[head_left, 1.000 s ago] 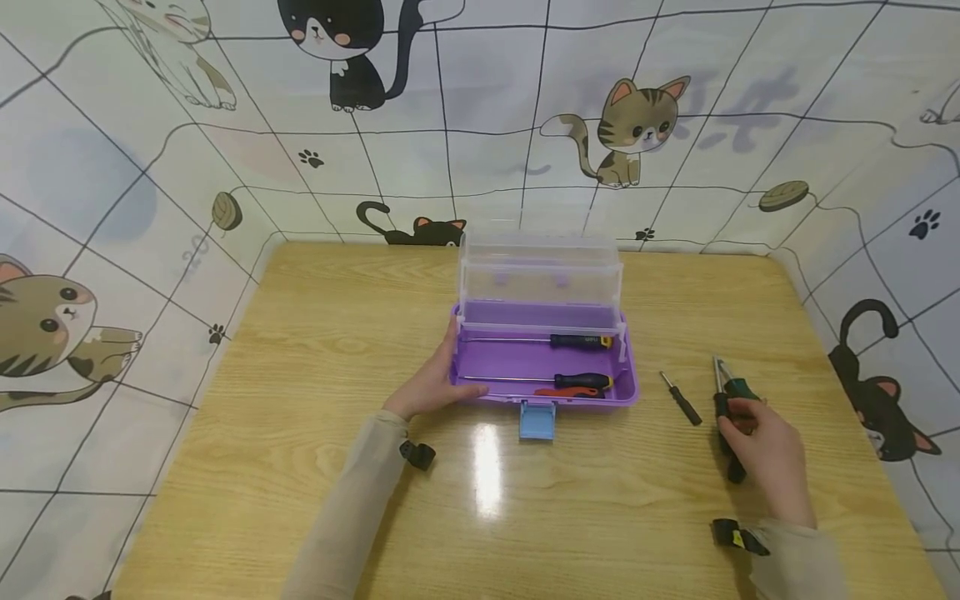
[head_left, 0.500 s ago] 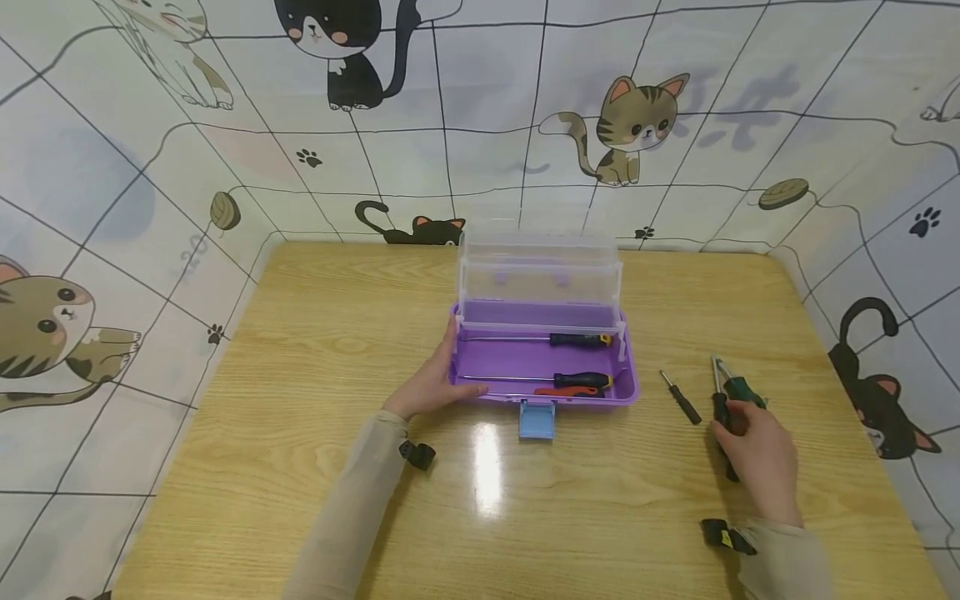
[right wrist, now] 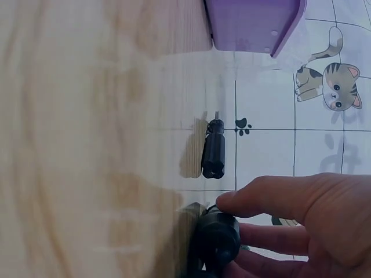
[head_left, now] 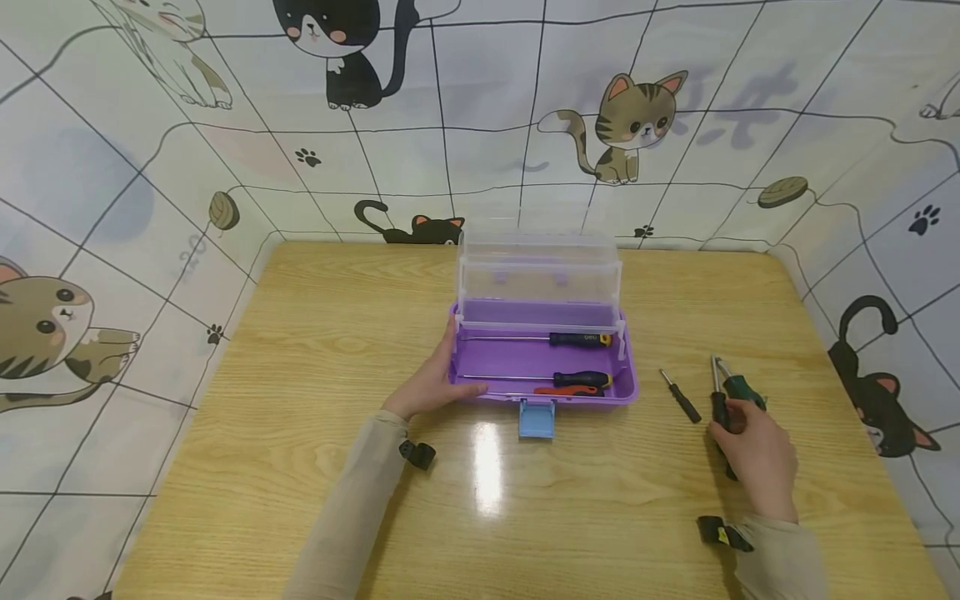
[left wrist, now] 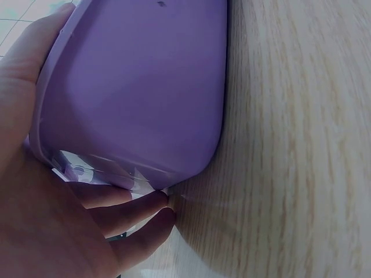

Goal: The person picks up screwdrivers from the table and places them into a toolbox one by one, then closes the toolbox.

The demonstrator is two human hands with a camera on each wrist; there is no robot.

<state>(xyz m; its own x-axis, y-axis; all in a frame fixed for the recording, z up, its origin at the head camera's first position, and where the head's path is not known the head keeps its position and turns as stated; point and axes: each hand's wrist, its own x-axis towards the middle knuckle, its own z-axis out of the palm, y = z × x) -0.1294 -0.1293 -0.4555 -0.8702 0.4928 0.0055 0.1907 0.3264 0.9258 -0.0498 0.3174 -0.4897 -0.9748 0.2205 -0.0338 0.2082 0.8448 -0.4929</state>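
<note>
The left hand (head_left: 429, 385) grips the left end of a purple toolbox (head_left: 540, 400), thumb over the front rim; the left wrist view shows its fingers around the purple wall (left wrist: 139, 87). The box's clear lid stands raised. Inside lie two long black-handled screwdrivers (head_left: 581, 340) and an orange-red item (head_left: 566, 391). At the right, the right hand (head_left: 759, 458) pinches the black handle (head_left: 720, 410) of a screwdriver lying beside a green-handled tool (head_left: 742, 390). In the right wrist view its thumb and fingers (right wrist: 278, 231) are at a dark handle (right wrist: 217, 234).
A small black screwdriver (head_left: 684, 403) lies on the wooden table (head_left: 600, 517) between the box and the right hand. The box's blue latch (head_left: 536, 420) hangs down at its front. A cat-patterned covering (head_left: 487, 100) rises behind and beside the table.
Over the last second the right hand has shifted slightly left, its fingers now on the black handle. The left hand and the box have stayed in place.
</note>
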